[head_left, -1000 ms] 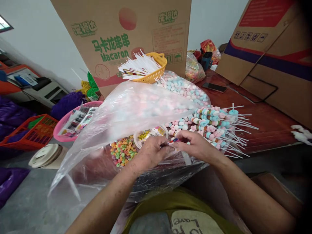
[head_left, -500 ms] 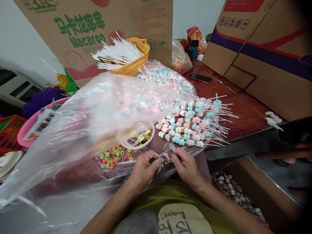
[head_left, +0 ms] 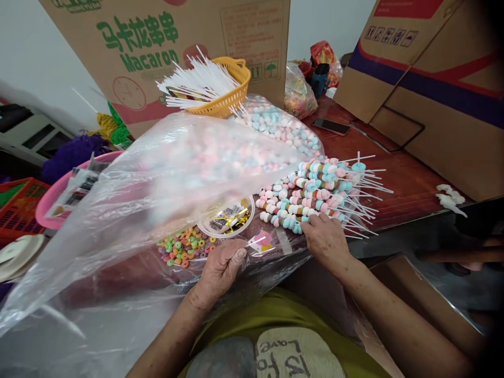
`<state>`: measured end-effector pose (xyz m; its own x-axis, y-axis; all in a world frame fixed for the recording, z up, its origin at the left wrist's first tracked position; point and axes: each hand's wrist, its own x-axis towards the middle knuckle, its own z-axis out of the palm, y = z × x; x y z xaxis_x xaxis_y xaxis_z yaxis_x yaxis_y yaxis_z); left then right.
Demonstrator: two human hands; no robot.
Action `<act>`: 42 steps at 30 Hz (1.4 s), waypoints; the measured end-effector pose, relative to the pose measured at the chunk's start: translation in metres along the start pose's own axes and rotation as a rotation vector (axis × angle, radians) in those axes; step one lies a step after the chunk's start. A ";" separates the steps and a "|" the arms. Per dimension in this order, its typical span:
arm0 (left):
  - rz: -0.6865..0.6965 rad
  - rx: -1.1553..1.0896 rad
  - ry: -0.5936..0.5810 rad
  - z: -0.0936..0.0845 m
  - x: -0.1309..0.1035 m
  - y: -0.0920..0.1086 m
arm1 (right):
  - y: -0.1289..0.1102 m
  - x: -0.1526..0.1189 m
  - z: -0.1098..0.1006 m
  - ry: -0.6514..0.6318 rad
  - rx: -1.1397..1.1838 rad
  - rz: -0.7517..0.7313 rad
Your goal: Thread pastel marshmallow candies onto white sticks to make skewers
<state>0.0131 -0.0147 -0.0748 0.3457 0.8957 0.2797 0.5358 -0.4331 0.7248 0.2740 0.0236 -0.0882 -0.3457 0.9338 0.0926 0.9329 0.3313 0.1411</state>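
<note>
Skewers [head_left: 311, 196], puffy, at right hand [head_left: 326, 240]; left hand [head_left: 221, 265] pinches printed piece [head_left: 264, 241].

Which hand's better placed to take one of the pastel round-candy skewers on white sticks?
Right, probably: the right hand is at those candy skewers; the left hand sits farther off, seemingly pinching a small pink-and-yellow printed piece.
</note>
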 end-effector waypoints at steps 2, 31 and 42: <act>0.024 0.014 0.002 -0.002 -0.001 -0.002 | -0.002 0.000 0.003 0.016 -0.019 -0.032; 0.367 0.349 -0.069 -0.024 0.008 -0.010 | 0.061 -0.040 -0.035 0.416 0.394 -0.395; 0.199 0.204 -0.150 -0.025 0.010 0.003 | 0.053 -0.042 -0.036 0.509 0.374 -0.408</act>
<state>-0.0007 -0.0042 -0.0542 0.5605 0.7732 0.2966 0.5845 -0.6231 0.5197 0.3347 -0.0029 -0.0489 -0.5908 0.5792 0.5618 0.6616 0.7462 -0.0736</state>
